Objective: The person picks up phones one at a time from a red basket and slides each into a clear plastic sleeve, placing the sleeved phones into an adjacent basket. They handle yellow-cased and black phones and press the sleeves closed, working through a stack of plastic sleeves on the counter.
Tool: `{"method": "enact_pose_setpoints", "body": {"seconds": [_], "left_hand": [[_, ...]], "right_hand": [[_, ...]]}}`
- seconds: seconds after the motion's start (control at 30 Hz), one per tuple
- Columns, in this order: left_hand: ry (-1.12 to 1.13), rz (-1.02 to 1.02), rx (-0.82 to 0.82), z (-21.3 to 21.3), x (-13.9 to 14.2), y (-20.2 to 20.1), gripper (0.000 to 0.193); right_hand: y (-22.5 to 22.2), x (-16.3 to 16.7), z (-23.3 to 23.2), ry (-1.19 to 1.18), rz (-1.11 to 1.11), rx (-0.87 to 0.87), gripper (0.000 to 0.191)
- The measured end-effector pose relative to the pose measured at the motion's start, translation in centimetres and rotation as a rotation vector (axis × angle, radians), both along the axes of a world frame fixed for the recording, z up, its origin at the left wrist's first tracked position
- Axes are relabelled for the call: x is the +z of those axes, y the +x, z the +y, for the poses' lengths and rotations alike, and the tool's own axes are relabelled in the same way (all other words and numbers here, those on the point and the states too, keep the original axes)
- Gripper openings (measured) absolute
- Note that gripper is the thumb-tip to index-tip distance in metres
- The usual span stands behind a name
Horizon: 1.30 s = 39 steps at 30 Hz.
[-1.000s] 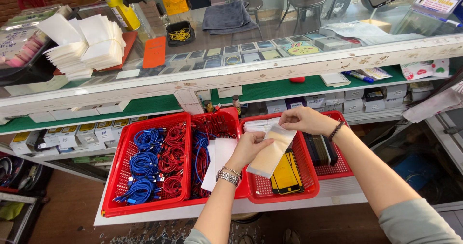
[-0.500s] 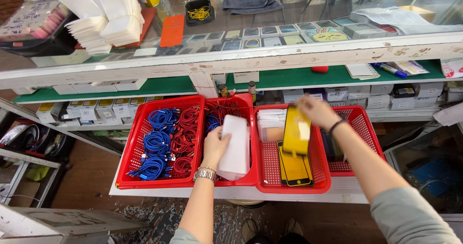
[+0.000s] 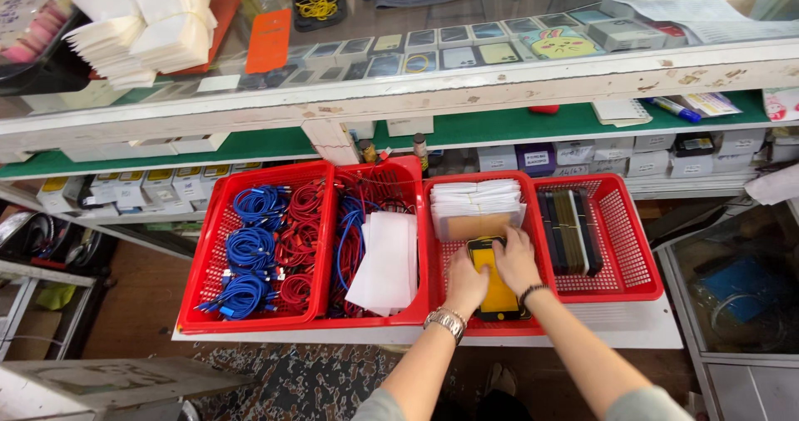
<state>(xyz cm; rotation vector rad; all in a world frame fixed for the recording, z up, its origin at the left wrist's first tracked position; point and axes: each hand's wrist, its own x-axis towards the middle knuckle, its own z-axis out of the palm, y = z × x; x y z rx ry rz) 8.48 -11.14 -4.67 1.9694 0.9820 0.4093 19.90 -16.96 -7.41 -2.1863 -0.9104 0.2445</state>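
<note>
Watching the head feed, I asked my partner, "Where was the yellow case?"

"Low centre of the frame, lying flat on the floor of the third red basket, just below the white sleeves. Both hands were on it."

"Fingers?"

"I saw the right hand laid over the case's upper end, fingers straight and close together, pressing rather than pinching. The left hand sat at its left edge with fingers curled downward. Whether they were clamped on the edge I could not tell; the knuckles hid the tips."

"So what worried you?"

"Three things, I judged. With no clear pinch on a smooth case, a lift could have let it slide off the fingers and drop to the floor below the shelf, whose front edge was near. The sleeves were stacked loosely, touching the right fingertips; a nudge upward could have toppled them over the case. And the left wrist hung just beside the sheets in the neighbouring basket, so a sideways sweep could have dragged those into the cables."

"The dark cases at right?"

"Apart from both hands; I counted them safe."
</note>
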Motion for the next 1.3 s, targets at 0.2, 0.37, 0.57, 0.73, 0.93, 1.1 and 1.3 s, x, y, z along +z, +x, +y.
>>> {"method": "enact_pose_setpoints", "body": {"seconds": [0.2,0.37,0.57,0.73,0.93,1.1,1.3], "left_hand": [[-0.444,0.241,0.324,1.1,-3.0,1.4,0.054],[-0.416,0.284,0.268,0.6,-2.7,1.7,0.044],[-0.675,0.064,0.291,0.8,-2.6,1.9,0.03],[-0.698,0.06,0.302,1.0,-3.6,2.2,0.029],[-0.855,0.083,0.274,1.6,-3.6,2.3,0.033],[-0.767,0.141,0.303,1.5,-3.6,3.0,0.057],[-0.847,0.004,0.296,0.9,-3.8,2.3,0.057]], "right_hand": [[-3.1,-0.5,-1.4,-0.149,0.359,-0.242,0.085],[-4.1,0.1,-1.3,-0.248,0.462,-0.253,0.082],[-4.0,-1.3,-1.5,-0.22,0.345,-0.245,0.084],[-4.3,-1.8,-1.1,-0.31,0.44,-0.295,0.083],[-2.9,-0.6,-0.7,-0.272,0.594,-0.365,0.082],[-1.8,-0.4,-0.3,-0.282,0.744,-0.402,0.08],[-1.3,-1.7,-1.3,0.019,1.074,-0.364,0.052]]}}
